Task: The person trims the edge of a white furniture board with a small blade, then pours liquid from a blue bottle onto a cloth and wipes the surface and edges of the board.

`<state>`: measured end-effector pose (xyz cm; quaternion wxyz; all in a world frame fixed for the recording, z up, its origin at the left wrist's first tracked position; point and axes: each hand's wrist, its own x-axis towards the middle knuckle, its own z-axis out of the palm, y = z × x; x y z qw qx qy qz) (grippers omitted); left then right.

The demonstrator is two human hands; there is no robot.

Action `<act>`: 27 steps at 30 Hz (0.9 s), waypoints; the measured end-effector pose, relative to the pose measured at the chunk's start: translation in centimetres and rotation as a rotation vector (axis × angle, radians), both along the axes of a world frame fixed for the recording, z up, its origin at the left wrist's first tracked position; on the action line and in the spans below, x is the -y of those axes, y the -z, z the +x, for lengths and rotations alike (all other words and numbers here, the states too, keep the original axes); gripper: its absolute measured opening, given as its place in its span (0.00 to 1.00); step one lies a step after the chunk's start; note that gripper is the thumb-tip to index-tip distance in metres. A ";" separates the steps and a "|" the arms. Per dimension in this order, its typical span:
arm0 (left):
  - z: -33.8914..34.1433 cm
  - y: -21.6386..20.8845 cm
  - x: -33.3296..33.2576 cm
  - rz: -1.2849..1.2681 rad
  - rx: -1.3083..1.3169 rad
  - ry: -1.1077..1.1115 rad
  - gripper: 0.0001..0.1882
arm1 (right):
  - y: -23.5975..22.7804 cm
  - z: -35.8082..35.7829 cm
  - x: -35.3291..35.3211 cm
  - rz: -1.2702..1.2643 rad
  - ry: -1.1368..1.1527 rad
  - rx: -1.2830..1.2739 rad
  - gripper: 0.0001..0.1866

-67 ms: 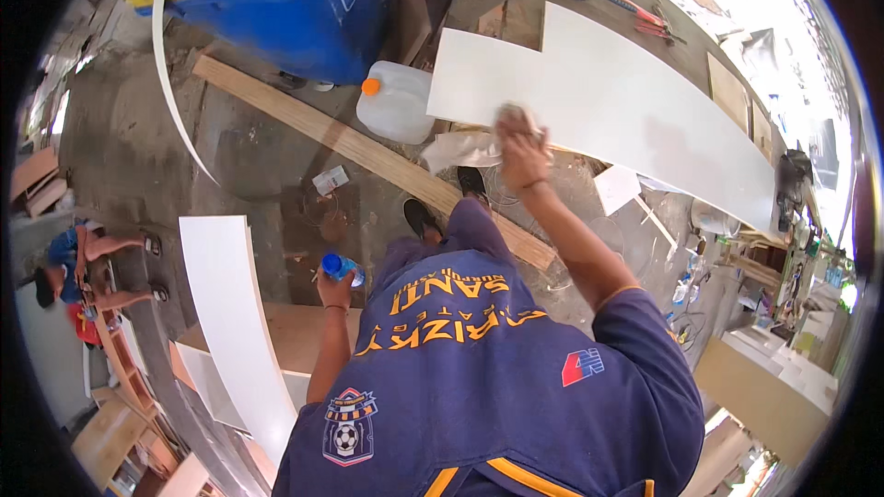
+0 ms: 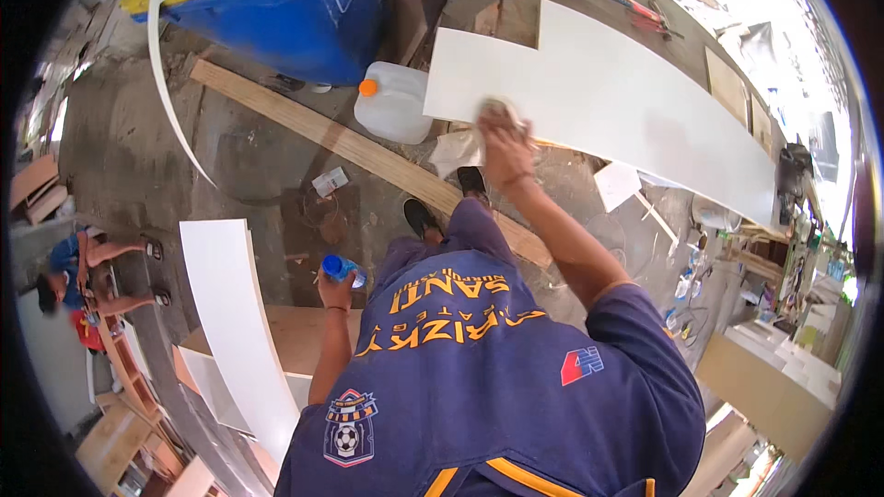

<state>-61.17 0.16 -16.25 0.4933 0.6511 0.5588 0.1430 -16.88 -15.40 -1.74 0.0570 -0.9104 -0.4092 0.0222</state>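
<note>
A large white panel (image 2: 589, 97) with a notched far edge lies in front of me to the right. Pressed on its near edge is my right hand (image 2: 505, 149), closed over a pale, bunched rag (image 2: 500, 109), slightly smeared by motion. Pale cloth-like material (image 2: 455, 155) hangs just under that edge, and I cannot tell if it is joined to the rag. Low at my left side, my left hand (image 2: 335, 293) is wrapped round a clear bottle with a blue cap (image 2: 333, 265). The bottle is apart from the panel.
A wooden plank (image 2: 322, 133) crosses the floor by my feet. Beyond it stand a translucent jerrycan (image 2: 396, 115) and a blue bin (image 2: 295, 18). Another white panel (image 2: 226, 294) lies at my left. Hand tools (image 2: 626, 5) rest behind the large panel. A person (image 2: 78, 267) sits far left.
My right hand and the rag have slid a little to the left along the panel's near edge. The left hand keeps its hold on the bottle.
</note>
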 end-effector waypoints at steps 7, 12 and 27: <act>2.1 -1.7 -0.8 -0.115 0.043 0.067 0.35 | -0.5 -1.8 -6.4 0.039 -0.035 -0.128 0.26; 2.2 -0.6 -1.4 -0.048 -0.006 0.041 0.34 | 2.1 4.1 8.4 0.369 0.340 -0.223 0.27; 8.8 -6.0 3.1 -0.004 0.022 0.018 0.29 | 0.3 5.9 -2.1 0.359 -0.055 -0.068 0.16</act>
